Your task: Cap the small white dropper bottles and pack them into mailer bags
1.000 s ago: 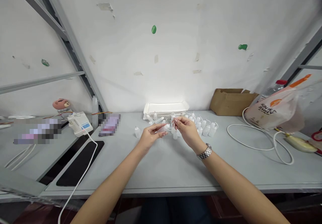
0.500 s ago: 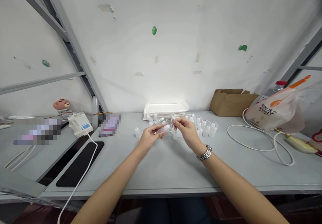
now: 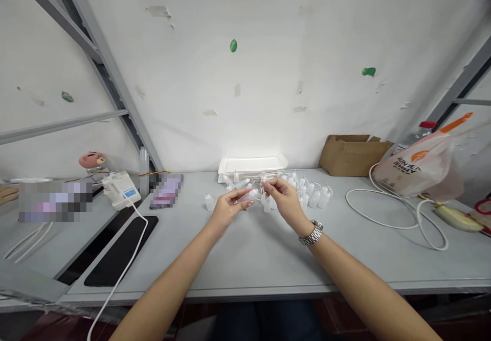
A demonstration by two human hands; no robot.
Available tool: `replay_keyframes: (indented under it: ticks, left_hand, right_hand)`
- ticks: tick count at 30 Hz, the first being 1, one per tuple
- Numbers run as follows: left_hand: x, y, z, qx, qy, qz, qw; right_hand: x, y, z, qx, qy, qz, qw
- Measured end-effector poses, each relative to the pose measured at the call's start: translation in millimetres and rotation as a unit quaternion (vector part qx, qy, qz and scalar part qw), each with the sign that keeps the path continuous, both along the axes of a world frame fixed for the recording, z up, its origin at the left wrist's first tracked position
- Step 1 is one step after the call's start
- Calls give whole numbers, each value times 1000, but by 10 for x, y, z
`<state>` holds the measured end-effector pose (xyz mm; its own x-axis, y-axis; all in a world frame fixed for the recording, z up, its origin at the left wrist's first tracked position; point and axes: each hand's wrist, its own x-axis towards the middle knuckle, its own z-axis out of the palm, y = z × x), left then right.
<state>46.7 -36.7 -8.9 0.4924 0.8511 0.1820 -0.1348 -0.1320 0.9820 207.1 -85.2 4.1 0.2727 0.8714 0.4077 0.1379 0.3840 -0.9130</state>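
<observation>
My left hand (image 3: 227,210) is closed around a small translucent white squeeze bottle (image 3: 252,194), held tilted with its top toward the right. My right hand (image 3: 286,200), a metal watch on its wrist, pinches at the bottle's tip; the small part between its fingertips is too fine to make out. Behind and right of the hands stand several similar bottles (image 3: 314,198) with thin tips and looped cap straps. One more bottle (image 3: 209,202) stands upright left of my left hand.
A white tray (image 3: 253,164) lies at the wall. Rightward are a cardboard box (image 3: 353,157), a plastic bag (image 3: 418,169), a looped white cable (image 3: 383,226) and a banana (image 3: 458,218). Leftward lie a phone (image 3: 166,191), a black slab (image 3: 121,251) and a white device (image 3: 120,190).
Both hands stay nearly in place on the bottle, with only slight finger movement. What looks like another person's hand has come in at the far left edge.
</observation>
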Motion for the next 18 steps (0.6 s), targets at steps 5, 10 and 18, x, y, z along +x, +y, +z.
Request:
replay_keyframes:
  ticks: [5,10,18]
  left_hand:
    - [-3,-6,9,0,6,-2,1000]
    - [2,9,-25,15,19,5,1000]
    - [7,10,-22,31,33,26,999]
  right_hand:
    - [2,-1,8,3,-10,-1,1000]
    - [7,-14,4,12,-43,-4,999]
    - [-13,-57,-12,55,-159,-59,984]
